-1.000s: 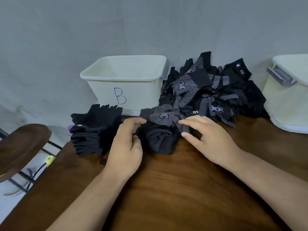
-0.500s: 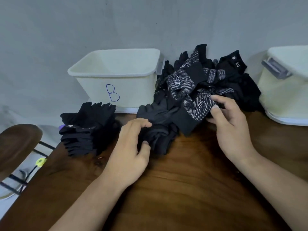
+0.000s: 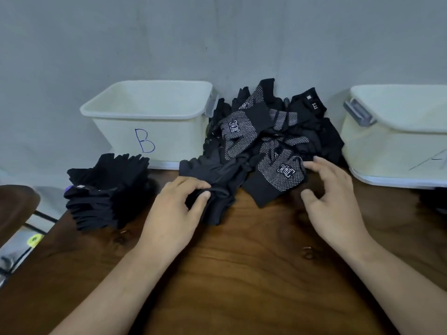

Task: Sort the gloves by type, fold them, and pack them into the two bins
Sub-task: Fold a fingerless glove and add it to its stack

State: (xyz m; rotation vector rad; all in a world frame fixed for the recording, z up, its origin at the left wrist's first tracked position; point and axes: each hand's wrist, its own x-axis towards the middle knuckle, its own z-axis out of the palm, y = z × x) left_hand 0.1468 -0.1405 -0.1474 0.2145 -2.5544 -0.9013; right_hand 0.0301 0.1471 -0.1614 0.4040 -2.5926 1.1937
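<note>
Folded black fabric gloves [image 3: 106, 192] are stacked at the table's [image 3: 242, 274] left edge, glove heap [image 3: 266, 126] unsorted; plain black glove [image 3: 217, 175] is pinched by left hand [image 3: 171, 213], right hand [image 3: 333, 204] slack, empty.

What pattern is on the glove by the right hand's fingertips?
The glove is black with small white dots and a white logo; head view.

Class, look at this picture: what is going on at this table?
A person is sorting a heap of black gloves on a wooden table. The left hand pinches a plain black glove at the heap's near edge; the right hand, fingers spread, touches a white-dotted glove beside it. A stack of folded plain gloves sits left, before bin B, where no gloves show yet. A second bin stands at the right.
</note>
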